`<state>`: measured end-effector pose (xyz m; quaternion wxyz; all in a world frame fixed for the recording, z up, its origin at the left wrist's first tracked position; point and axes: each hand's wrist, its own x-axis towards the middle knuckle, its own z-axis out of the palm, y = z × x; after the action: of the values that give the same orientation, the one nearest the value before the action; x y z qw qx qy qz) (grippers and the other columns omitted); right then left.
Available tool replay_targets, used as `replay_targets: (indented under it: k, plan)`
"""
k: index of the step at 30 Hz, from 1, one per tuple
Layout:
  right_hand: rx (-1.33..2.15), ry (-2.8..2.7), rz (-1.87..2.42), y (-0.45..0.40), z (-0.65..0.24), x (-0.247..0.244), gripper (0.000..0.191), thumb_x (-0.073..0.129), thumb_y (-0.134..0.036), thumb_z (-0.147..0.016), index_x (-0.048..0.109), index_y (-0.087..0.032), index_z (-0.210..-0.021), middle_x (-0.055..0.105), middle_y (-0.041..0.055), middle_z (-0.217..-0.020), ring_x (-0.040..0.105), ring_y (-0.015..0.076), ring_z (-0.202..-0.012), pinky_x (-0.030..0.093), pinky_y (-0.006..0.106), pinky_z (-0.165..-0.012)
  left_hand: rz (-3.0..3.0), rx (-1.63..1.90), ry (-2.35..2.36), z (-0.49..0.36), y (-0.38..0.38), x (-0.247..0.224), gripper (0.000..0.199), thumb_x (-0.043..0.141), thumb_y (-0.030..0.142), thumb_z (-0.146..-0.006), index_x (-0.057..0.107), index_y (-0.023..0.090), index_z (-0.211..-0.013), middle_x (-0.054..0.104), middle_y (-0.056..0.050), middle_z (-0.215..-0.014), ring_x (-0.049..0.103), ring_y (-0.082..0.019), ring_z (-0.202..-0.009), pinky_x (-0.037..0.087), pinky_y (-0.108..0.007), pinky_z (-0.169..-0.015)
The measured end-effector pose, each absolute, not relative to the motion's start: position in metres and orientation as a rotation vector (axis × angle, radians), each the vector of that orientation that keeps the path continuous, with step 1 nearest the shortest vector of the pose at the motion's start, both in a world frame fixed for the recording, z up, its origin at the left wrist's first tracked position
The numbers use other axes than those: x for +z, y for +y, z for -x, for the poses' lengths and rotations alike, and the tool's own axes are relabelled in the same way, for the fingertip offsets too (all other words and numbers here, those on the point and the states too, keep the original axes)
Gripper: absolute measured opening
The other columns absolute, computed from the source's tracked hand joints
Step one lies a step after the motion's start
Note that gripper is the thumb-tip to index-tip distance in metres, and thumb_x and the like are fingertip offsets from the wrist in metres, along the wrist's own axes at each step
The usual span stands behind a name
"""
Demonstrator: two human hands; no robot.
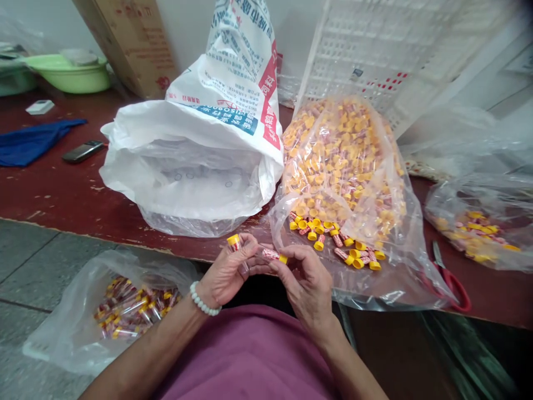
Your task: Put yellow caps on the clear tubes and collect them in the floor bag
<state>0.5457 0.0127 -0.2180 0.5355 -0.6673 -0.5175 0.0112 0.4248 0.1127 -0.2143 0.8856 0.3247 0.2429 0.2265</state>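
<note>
My left hand [222, 276], with a pale bead bracelet at the wrist, is closed around a small clear tube with a yellow cap [234, 241]. The capped end sticks up past my thumb, and my fingers cover much of the tube. Thumb and fingers of my right hand [308, 282] pinch the yellow end of a small red-and-white patterned piece [271, 254], which points toward my left hand. Similar yellow-ended pieces [356, 258] spill from the mouth of a full clear plastic bag [345, 161] just beyond my right hand.
A large open white sack [187, 172] stands on the dark red table [54, 194]. Lower left, a plastic bag [62, 333] holds several yellow-capped tubes. Red-handled scissors [456, 286] lie at the right, near another bag [483, 222]. A phone [83, 151] and blue cloth [33, 143] are left.
</note>
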Motion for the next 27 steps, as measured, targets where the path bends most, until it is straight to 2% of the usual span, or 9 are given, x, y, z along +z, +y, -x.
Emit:
replay_targets:
  k: [3, 6, 8, 10, 11, 13, 15, 19, 27]
  plan:
    - [0.049, -1.196, 1.65, 0.01, -0.557, -0.216, 0.016, 0.06, -0.026, -0.085, 0.058, -0.02, -0.099, 0.064, 0.0005, -0.08, 0.058, 0.0104, -0.065, 0.049, 0.022, -0.058, -0.804, 0.324, 0.507, -0.42, 0.104, -0.216, 0.018, 0.063, 0.03, -0.083, 0.057, 0.014, -0.089, 0.065, -0.006, -0.08, 0.064, -0.014, -0.067, 0.05, -0.026, -0.064]
    - [0.044, -1.386, 1.659, 0.008, -0.563, -0.211, 0.022, 0.053, -0.028, -0.09, 0.057, -0.021, -0.11, 0.066, 0.0039, -0.093, 0.062, 0.0139, -0.081, 0.052, 0.027, -0.072, -0.839, 0.197, 0.45, -0.418, 0.098, -0.216, 0.023, 0.064, 0.032, -0.082, 0.061, 0.011, -0.092, 0.065, -0.008, -0.078, 0.062, -0.015, -0.064, 0.049, -0.028, -0.065]
    - [0.036, -1.532, 1.636, 0.007, -0.562, -0.21, 0.04, 0.058, -0.036, -0.086, 0.05, -0.021, -0.123, 0.064, 0.0079, -0.106, 0.061, 0.0193, -0.097, 0.05, 0.035, -0.084, -0.809, 0.205, 0.44, -0.418, 0.094, -0.215, 0.022, 0.063, 0.033, -0.082, 0.062, 0.011, -0.085, 0.063, -0.007, -0.072, 0.06, -0.014, -0.063, 0.047, -0.025, -0.063]
    - [0.027, -1.61, 1.646, 0.005, -0.558, -0.213, 0.07, 0.069, -0.046, -0.074, 0.04, -0.02, -0.132, 0.06, 0.0119, -0.116, 0.056, 0.0257, -0.108, 0.047, 0.043, -0.09, -0.78, 0.226, 0.471, -0.419, 0.091, -0.214, 0.021, 0.065, 0.031, -0.08, 0.061, 0.01, -0.08, 0.062, -0.006, -0.068, 0.057, -0.012, -0.061, 0.043, -0.021, -0.058]
    - [0.027, -1.617, 1.665, 0.003, -0.555, -0.215, 0.082, 0.074, -0.051, -0.067, 0.037, -0.02, -0.134, 0.057, 0.0135, -0.12, 0.055, 0.0284, -0.11, 0.047, 0.045, -0.091, -0.766, 0.229, 0.494, -0.419, 0.09, -0.214, 0.021, 0.066, 0.031, -0.079, 0.061, 0.01, -0.079, 0.062, -0.006, -0.067, 0.057, -0.012, -0.061, 0.041, -0.02, -0.056]
    - [0.077, -1.587, 1.713, 0.001, -0.549, -0.22, 0.096, 0.08, -0.054, -0.056, 0.034, -0.021, -0.134, 0.055, 0.0148, -0.123, 0.055, 0.0306, -0.109, 0.048, 0.047, -0.089, -0.731, 0.215, 0.523, -0.42, 0.088, -0.215, 0.021, 0.068, 0.03, -0.077, 0.061, 0.011, -0.078, 0.062, -0.007, -0.067, 0.056, -0.012, -0.06, 0.04, -0.019, -0.054]
    - [0.195, -1.491, 1.738, -0.001, -0.543, -0.224, 0.098, 0.083, -0.05, -0.051, 0.035, -0.022, -0.132, 0.054, 0.0141, -0.123, 0.058, 0.0288, -0.105, 0.051, 0.044, -0.086, -0.697, 0.202, 0.516, -0.42, 0.087, -0.216, 0.021, 0.069, 0.03, -0.076, 0.061, 0.011, -0.078, 0.062, -0.007, -0.067, 0.056, -0.012, -0.06, 0.04, -0.019, -0.052]
    - [0.39, -1.288, 1.667, -0.003, -0.536, -0.226, 0.093, 0.085, -0.038, -0.053, 0.036, -0.024, -0.13, 0.053, 0.0122, -0.126, 0.06, 0.0237, -0.103, 0.054, 0.036, -0.085, -0.654, 0.185, 0.478, -0.419, 0.086, -0.217, 0.021, 0.071, 0.029, -0.074, 0.061, 0.01, -0.079, 0.063, -0.008, -0.068, 0.059, -0.014, -0.064, 0.043, -0.02, -0.056]
    - [0.035, -1.47, 1.688, -0.005, -0.545, -0.23, 0.083, 0.08, -0.041, -0.057, 0.042, -0.02, -0.128, 0.059, 0.0117, -0.117, 0.059, 0.0261, -0.105, 0.051, 0.042, -0.087, -0.814, 0.272, 0.556, -0.422, 0.08, -0.216, 0.024, 0.072, 0.032, -0.072, 0.063, 0.01, -0.078, 0.063, -0.007, -0.066, 0.057, -0.013, -0.06, 0.044, -0.022, -0.057]
